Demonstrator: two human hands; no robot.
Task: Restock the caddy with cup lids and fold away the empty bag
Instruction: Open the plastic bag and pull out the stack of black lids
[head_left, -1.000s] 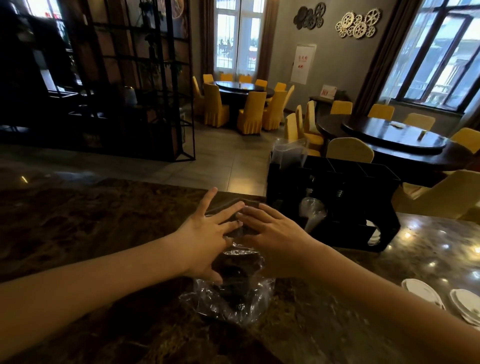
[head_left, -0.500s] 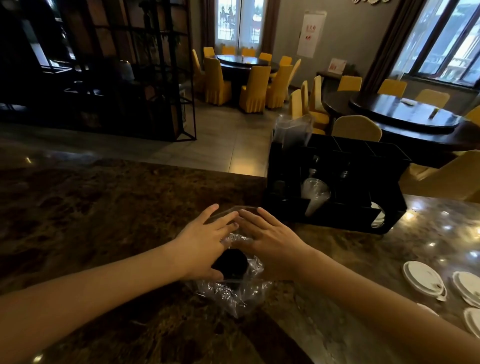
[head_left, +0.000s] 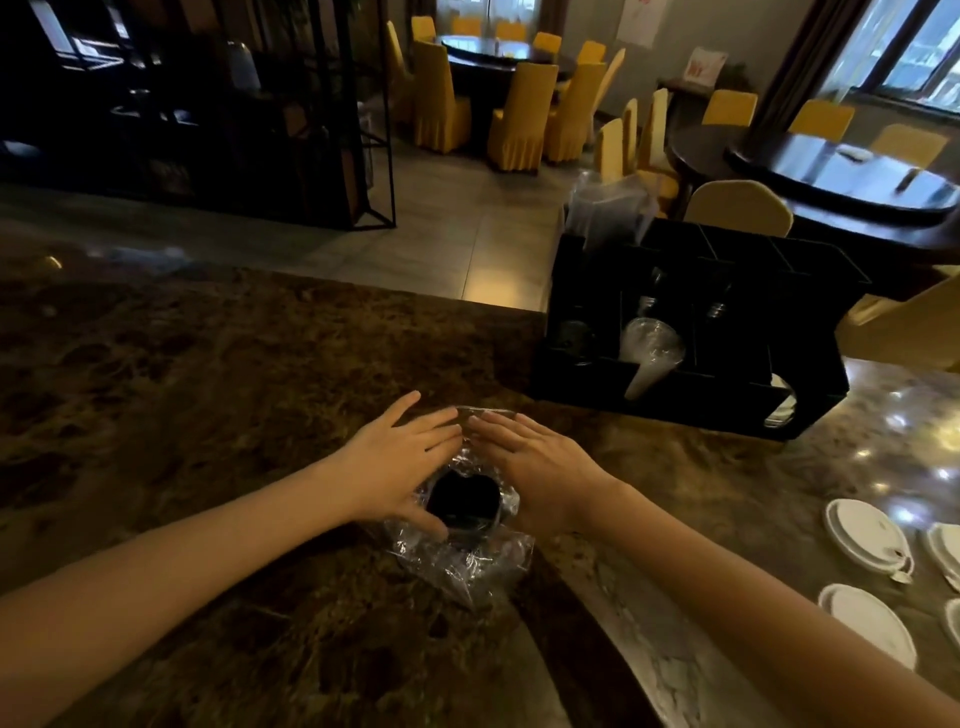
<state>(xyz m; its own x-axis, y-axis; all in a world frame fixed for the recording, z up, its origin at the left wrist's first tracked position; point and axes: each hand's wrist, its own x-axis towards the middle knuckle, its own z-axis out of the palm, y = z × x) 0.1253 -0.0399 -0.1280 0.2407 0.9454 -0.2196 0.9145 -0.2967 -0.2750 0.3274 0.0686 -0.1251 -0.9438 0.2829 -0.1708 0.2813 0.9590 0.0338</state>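
A crumpled clear plastic bag (head_left: 467, 569) lies on the dark marble counter (head_left: 208, 395). A black round stack, apparently lids (head_left: 462, 499), sits inside it. My left hand (head_left: 397, 465) and my right hand (head_left: 537, 467) rest palm down on the bag's far part, fingertips nearly meeting. Both thumbs curve round the black stack and hold it through the plastic. The black compartmented caddy (head_left: 753, 249) stands to the right, behind the hands. It holds a clear cup stack (head_left: 649, 348) and some white lids (head_left: 782, 408) at its right end.
Several white cup lids (head_left: 867, 538) lie loose on the counter at the right edge. More clear plastic (head_left: 608, 205) sticks up from the caddy's back left corner. Beyond the counter's far edge are a tiled floor, yellow chairs and dark round tables.
My left fingers, spread a second ago, have drawn together. Both hands have stayed on the bag, and the black stack now shows between the thumbs. The view has tilted downward.
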